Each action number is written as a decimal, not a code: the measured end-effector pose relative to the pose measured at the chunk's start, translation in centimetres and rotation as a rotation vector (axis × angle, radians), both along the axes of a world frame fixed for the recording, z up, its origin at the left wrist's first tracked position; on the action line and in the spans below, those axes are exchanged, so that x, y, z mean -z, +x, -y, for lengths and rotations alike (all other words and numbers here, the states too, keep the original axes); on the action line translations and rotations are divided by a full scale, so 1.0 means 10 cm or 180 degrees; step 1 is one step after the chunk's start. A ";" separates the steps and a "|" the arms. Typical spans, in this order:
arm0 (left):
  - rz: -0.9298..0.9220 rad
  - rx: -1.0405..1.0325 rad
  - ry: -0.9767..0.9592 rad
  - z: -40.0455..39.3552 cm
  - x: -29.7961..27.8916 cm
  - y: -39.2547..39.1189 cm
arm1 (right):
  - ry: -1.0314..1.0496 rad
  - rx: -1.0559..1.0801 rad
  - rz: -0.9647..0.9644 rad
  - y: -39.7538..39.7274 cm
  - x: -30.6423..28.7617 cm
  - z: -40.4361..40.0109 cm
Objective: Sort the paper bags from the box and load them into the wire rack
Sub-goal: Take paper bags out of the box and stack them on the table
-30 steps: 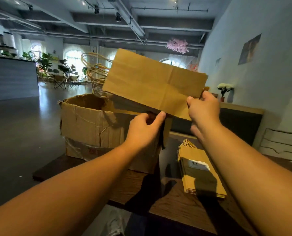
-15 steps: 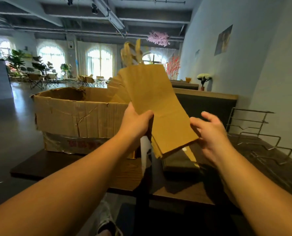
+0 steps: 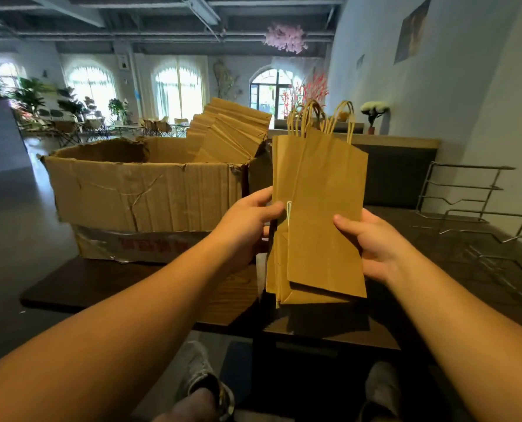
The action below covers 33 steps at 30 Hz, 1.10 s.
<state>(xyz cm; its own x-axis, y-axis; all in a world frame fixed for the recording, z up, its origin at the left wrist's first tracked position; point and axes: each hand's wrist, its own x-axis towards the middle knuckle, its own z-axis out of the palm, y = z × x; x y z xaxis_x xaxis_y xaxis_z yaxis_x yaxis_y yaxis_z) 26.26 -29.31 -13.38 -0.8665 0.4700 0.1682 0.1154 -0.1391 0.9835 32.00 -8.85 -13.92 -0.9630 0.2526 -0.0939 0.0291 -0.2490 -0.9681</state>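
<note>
Two hands now hold a bundle of paper bags [image 3: 320, 214] upright above the table [image 3: 131, 287], handles up: left hand [image 3: 247, 226] pinching its edge, right hand [image 3: 372, 242] newly gripping. Beyond, the cardboard box [image 3: 144, 196] holds more bags [image 3: 229, 132]; the wire rack [image 3: 479, 208] stands right.

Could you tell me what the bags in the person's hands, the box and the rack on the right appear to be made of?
Bags: matte brown kraft paper, creased at the folds, with twisted cord handles, probably paper.
Box: corrugated cardboard, dull brown, with ribbed, dented walls and torn rims.
Rack: thin bare metal wire, grey with a slight sheen; whether it is coated cannot be told.
</note>
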 end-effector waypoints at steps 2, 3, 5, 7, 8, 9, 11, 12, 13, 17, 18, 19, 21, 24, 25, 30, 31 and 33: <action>-0.0075 -0.0128 -0.0021 -0.05 0.05 -0.02 | -0.0309 -0.0024 0.0010 -0.04 0.09 -0.05; -0.0070 -0.0202 -0.0007 -0.08 0.08 -0.03 | -0.0452 0.0003 0.0022 -0.05 0.14 -0.07; 0.0017 -0.0299 -0.0015 -0.14 0.13 -0.06 | -0.0665 0.0099 0.0049 -0.06 0.23 -0.12; 0.0212 -0.0370 -0.0024 -0.20 0.17 -0.05 | -0.0822 0.0237 0.0049 -0.05 0.30 -0.16; 0.0262 -0.0414 -0.0019 -0.22 0.18 -0.05 | -0.0894 0.0301 0.0043 -0.04 0.32 -0.19; 0.0244 -0.0463 -0.0021 -0.25 0.20 -0.06 | -0.0963 0.0357 0.0027 -0.04 0.34 -0.21; 0.0100 -0.0601 -0.0023 -0.27 0.22 -0.06 | -0.1066 0.0452 -0.0012 -0.03 0.39 -0.26; 0.0011 -0.0647 -0.0021 -0.27 0.23 -0.05 | -0.1115 0.0486 -0.0027 -0.03 0.41 -0.28; -0.0082 -0.0671 -0.0007 -0.27 0.24 -0.05 | -0.1166 0.0523 -0.0040 -0.03 0.44 -0.29; -0.0584 -0.0697 -0.0122 -0.24 0.28 0.01 | -0.1370 0.0614 -0.0098 -0.04 0.54 -0.30; -0.0647 -0.0733 -0.0124 -0.24 0.27 0.02 | -0.1409 0.0645 -0.0103 -0.04 0.55 -0.29; -0.0646 -0.0789 -0.0108 -0.23 0.28 0.02 | -0.1434 0.0664 -0.0101 -0.05 0.57 -0.28; -0.0425 -0.0922 -0.0035 -0.19 0.26 0.00 | -0.1472 0.0696 -0.0090 -0.05 0.59 -0.27; 0.0234 -0.1021 0.0183 -0.08 0.24 -0.08 | -0.1529 0.0619 -0.0103 -0.05 0.60 -0.24; 0.0447 -0.1008 0.0277 -0.06 0.23 -0.08 | -0.1566 0.0575 -0.0135 -0.05 0.59 -0.22; 0.0787 -0.0906 0.0562 -0.06 0.35 -0.13 | -0.1734 0.0373 -0.0254 -0.09 0.50 -0.14; 0.1099 -0.0581 0.0799 -0.06 0.41 -0.17 | -0.1785 0.0358 -0.0258 -0.10 0.48 -0.12; 0.1619 0.0149 0.1165 -0.11 0.52 -0.13 | -0.1827 0.0366 -0.0262 -0.13 0.46 -0.08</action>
<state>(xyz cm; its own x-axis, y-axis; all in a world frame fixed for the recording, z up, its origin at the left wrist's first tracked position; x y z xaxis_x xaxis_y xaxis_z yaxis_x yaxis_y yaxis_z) 24.93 -28.18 -18.55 -0.8603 0.4994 -0.1026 -0.3689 -0.4707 0.8015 30.71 -8.06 -18.52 -0.9424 0.2867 -0.1725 -0.0987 -0.7308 -0.6754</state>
